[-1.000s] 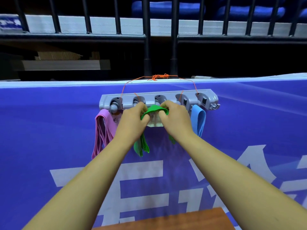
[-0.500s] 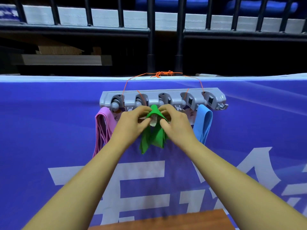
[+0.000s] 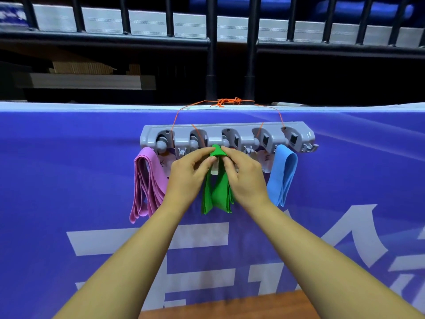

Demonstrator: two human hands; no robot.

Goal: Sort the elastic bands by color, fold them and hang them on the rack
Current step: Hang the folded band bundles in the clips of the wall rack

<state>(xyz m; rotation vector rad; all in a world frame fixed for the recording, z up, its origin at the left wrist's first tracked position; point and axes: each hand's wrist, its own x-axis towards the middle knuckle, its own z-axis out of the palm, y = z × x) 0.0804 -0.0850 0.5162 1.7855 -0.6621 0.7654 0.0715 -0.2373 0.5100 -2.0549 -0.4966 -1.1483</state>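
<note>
A grey plastic rack hangs by orange string on a blue banner. Folded pink bands hang from its left hook and a folded blue band from a hook near the right end. Green bands drape over the middle hook. My left hand and my right hand both pinch the green bands at their top fold, just under the rack, thumbs and forefingers nearly touching. A small white label behind the green bands is partly hidden.
The blue banner with large white characters covers a barrier. Black metal railings rise behind it. Orange string is knotted at the banner's top edge. A brown wooden surface shows at the bottom edge.
The green bands were stretched wide between my hands at the hook; now they hang gathered and longer from the middle hook, and my hands have closed together on the top fold.
</note>
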